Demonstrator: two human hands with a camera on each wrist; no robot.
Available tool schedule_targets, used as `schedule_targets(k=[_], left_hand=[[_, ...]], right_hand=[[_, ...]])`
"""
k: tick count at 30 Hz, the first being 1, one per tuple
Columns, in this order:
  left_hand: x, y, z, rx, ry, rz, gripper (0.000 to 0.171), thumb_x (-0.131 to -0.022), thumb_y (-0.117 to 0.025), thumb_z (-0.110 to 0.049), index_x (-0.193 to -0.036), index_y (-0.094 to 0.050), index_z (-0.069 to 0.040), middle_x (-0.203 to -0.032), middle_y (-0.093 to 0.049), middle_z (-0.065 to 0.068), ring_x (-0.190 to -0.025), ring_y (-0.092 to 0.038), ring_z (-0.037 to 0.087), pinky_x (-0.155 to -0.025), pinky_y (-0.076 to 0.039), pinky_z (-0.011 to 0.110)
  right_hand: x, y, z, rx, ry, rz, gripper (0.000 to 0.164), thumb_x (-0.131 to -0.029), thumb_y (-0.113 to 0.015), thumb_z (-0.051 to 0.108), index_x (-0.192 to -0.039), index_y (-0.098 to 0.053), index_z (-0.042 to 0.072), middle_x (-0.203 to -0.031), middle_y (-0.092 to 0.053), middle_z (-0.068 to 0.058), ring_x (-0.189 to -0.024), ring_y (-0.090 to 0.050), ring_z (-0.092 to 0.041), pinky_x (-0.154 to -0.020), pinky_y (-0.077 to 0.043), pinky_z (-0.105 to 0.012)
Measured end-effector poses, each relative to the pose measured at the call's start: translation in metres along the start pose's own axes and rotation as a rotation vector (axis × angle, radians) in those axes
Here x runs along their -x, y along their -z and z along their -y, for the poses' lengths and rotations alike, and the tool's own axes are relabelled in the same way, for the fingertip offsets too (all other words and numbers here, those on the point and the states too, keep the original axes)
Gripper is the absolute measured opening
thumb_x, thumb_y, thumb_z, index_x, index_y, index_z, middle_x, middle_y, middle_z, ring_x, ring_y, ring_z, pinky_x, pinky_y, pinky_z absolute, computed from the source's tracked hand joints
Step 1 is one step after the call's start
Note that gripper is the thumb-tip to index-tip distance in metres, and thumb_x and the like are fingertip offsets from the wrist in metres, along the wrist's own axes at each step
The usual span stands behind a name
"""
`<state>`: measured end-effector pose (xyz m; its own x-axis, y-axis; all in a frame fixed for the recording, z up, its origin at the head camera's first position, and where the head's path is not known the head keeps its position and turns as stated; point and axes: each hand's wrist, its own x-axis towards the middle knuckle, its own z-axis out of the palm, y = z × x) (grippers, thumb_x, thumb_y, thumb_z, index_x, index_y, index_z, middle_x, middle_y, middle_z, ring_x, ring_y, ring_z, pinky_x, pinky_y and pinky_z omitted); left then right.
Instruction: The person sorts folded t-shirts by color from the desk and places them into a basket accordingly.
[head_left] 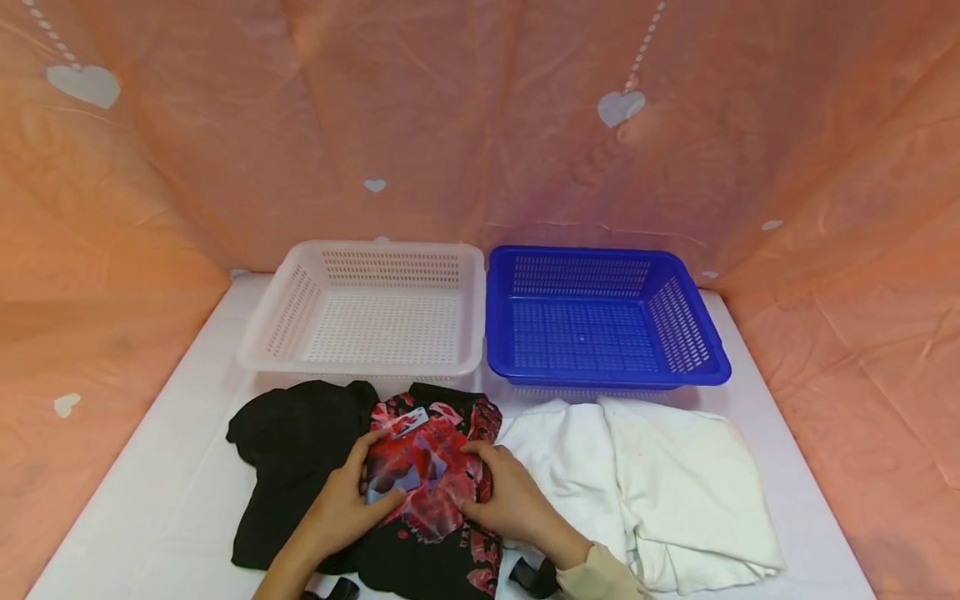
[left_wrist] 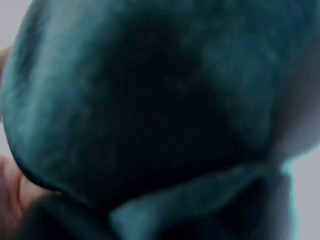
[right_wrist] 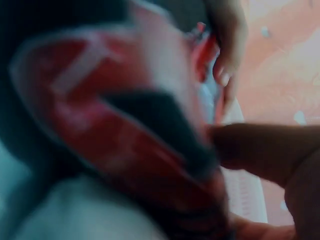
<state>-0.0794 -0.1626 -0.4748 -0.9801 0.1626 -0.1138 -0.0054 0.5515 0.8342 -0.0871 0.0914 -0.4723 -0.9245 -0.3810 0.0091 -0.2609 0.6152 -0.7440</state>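
A black T-shirt with a red floral print (head_left: 431, 467) lies in front of me in the head view. My left hand (head_left: 345, 504) grips its left side, while my right hand (head_left: 513, 500) holds the right side, thumb on the print. Dark cloth (left_wrist: 150, 100) fills most of the left wrist view, blurred, and a bit of hand shows at its left edge. In the right wrist view the printed cloth (right_wrist: 125, 135) is bunched up close to my thumb (right_wrist: 265, 150). Some of my fingers are hidden by the fabric.
Behind the clothes stand a white basket (head_left: 360, 367) and a blue basket (head_left: 607, 375), side by side. A plain black garment (head_left: 292, 458) lies to the left; white garments (head_left: 690, 492) lie to the right. Orange sheeting (head_left: 480, 125) encloses the white table.
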Motion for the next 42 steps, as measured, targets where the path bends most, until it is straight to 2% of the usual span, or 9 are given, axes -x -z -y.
schedule_targets(k=[5,12,16,20,25,30,33,36,42], left_hand=[[0.001,-0.003,0.003,0.112,-0.019,0.005,0.077,-0.078,-0.078,-0.012,-0.141,-0.034,-0.017,-0.122,-0.060,0.019,-0.088,-0.066,0.009,-0.071,-0.054,0.023],[0.004,-0.002,-0.002,0.183,-0.063,-0.020,0.076,-0.078,-0.078,-0.008,-0.140,-0.035,-0.014,-0.122,-0.058,0.021,-0.086,-0.065,0.006,-0.070,-0.055,0.024],[0.011,0.004,-0.014,0.215,-0.137,-0.041,0.074,-0.080,-0.077,-0.010,-0.140,-0.035,-0.014,-0.122,-0.057,0.021,-0.086,-0.066,0.008,-0.068,-0.056,0.025],[0.019,0.013,-0.030,0.245,-0.262,-0.039,0.074,-0.081,-0.075,-0.007,-0.142,-0.034,-0.015,-0.116,-0.062,0.022,-0.085,-0.069,0.011,-0.068,-0.057,0.027],[0.022,0.025,-0.048,0.223,-0.408,-0.060,0.077,-0.081,-0.074,-0.001,-0.144,-0.032,-0.014,-0.114,-0.064,0.020,-0.089,-0.069,0.011,-0.072,-0.057,0.026],[0.015,0.035,-0.063,0.163,-0.496,-0.100,0.078,-0.081,-0.072,0.001,-0.146,-0.030,-0.015,-0.112,-0.067,0.015,-0.090,-0.068,0.008,-0.075,-0.056,0.023],[0.009,0.040,-0.069,0.149,-0.534,-0.110,0.078,-0.081,-0.071,0.003,-0.146,-0.030,-0.014,-0.112,-0.067,0.015,-0.092,-0.068,0.008,-0.078,-0.055,0.020],[0.002,0.050,-0.075,0.138,-0.562,-0.118,0.079,-0.080,-0.070,0.005,-0.146,-0.030,-0.012,-0.112,-0.067,0.017,-0.093,-0.067,0.008,-0.078,-0.054,0.019],[-0.018,0.076,-0.093,0.091,-0.559,-0.173,0.078,-0.081,-0.069,0.005,-0.145,-0.030,-0.014,-0.106,-0.067,0.018,-0.089,-0.067,0.007,-0.074,-0.054,0.017]], right_hand=[[-0.001,-0.007,-0.003,-0.058,0.015,-0.039,0.058,-0.069,-0.078,0.017,-0.124,-0.058,0.020,-0.113,-0.063,-0.006,-0.099,-0.060,-0.021,-0.081,-0.049,-0.031],[-0.002,0.005,-0.003,-0.331,-0.016,0.009,0.057,-0.071,-0.079,0.009,-0.122,-0.060,0.025,-0.114,-0.067,-0.004,-0.089,-0.063,-0.008,-0.075,-0.051,-0.023],[0.006,0.019,0.010,-0.406,-0.009,0.020,0.056,-0.073,-0.079,0.010,-0.123,-0.059,0.025,-0.117,-0.065,-0.007,-0.091,-0.065,-0.006,-0.076,-0.053,-0.023],[0.016,0.035,0.026,-0.434,0.012,0.008,0.056,-0.074,-0.080,0.010,-0.124,-0.059,0.024,-0.122,-0.063,-0.011,-0.094,-0.067,-0.011,-0.075,-0.055,-0.023],[0.021,0.051,0.043,-0.407,0.084,-0.050,0.056,-0.074,-0.080,0.008,-0.124,-0.059,0.021,-0.122,-0.062,-0.011,-0.093,-0.067,-0.012,-0.072,-0.056,-0.023],[0.012,0.063,0.051,-0.273,0.146,-0.155,0.060,-0.070,-0.081,0.003,-0.123,-0.060,0.023,-0.117,-0.065,-0.003,-0.092,-0.064,-0.011,-0.072,-0.055,-0.024],[0.005,0.069,0.057,-0.205,0.169,-0.209,0.063,-0.068,-0.082,0.001,-0.122,-0.061,0.025,-0.116,-0.064,0.000,-0.097,-0.062,-0.013,-0.073,-0.054,-0.024],[-0.005,0.078,0.065,-0.182,0.172,-0.232,0.063,-0.068,-0.082,0.001,-0.122,-0.062,0.028,-0.112,-0.063,0.000,-0.093,-0.063,-0.014,-0.070,-0.054,-0.024],[-0.039,0.100,0.083,-0.120,0.232,-0.280,0.057,-0.072,-0.081,0.005,-0.121,-0.064,0.027,-0.108,-0.061,-0.003,-0.087,-0.061,-0.015,-0.064,-0.053,-0.025]])
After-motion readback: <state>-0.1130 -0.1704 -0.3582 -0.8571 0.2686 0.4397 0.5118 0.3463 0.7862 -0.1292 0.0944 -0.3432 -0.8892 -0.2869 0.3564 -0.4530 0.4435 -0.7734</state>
